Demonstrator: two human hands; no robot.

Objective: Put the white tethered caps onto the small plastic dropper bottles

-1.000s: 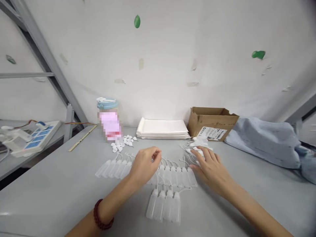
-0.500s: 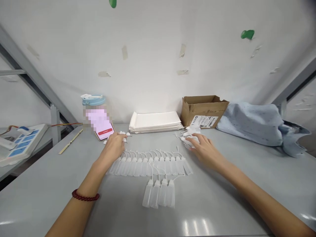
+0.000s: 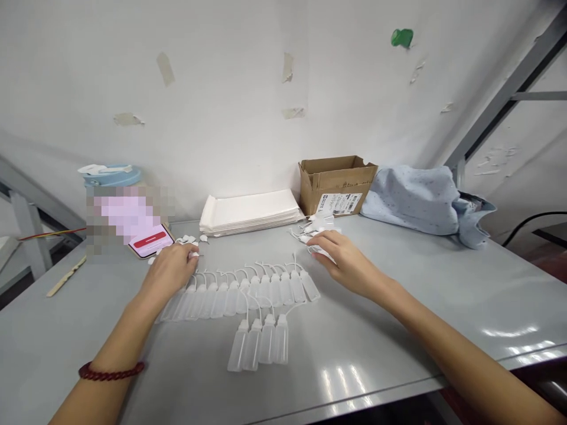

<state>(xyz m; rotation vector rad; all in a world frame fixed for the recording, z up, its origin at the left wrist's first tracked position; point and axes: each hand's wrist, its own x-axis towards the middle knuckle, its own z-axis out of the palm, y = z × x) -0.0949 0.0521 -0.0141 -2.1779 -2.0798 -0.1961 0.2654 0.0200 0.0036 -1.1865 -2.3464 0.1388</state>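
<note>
My left hand (image 3: 170,268) bends over a small heap of white pieces (image 3: 186,239) beside the phone. Its fingers are pinched, with a bit of white showing at the tips. At the right, my right hand (image 3: 348,260) reaches to a loose pile of white corded parts (image 3: 305,231), thumb and fingers apart around some of them. Between the hands lies a row of translucent plastic bottles (image 3: 234,295), each with a thin white cord at its neck. Several more such bottles (image 3: 259,345) lie nearer to me. My left forearm partly covers the row's left end.
A phone (image 3: 153,239) leans at the back left by a blue-lidded container (image 3: 113,176). White envelopes (image 3: 252,209) are stacked against the wall, next to an open cardboard box (image 3: 339,189) and pale blue cloth (image 3: 411,198). A thin stick (image 3: 66,276) lies far left.
The view has swung right, so everything sits further left. My left hand stays at the white heap with fingers drawn in; my right hand stays at the corded pile.
</note>
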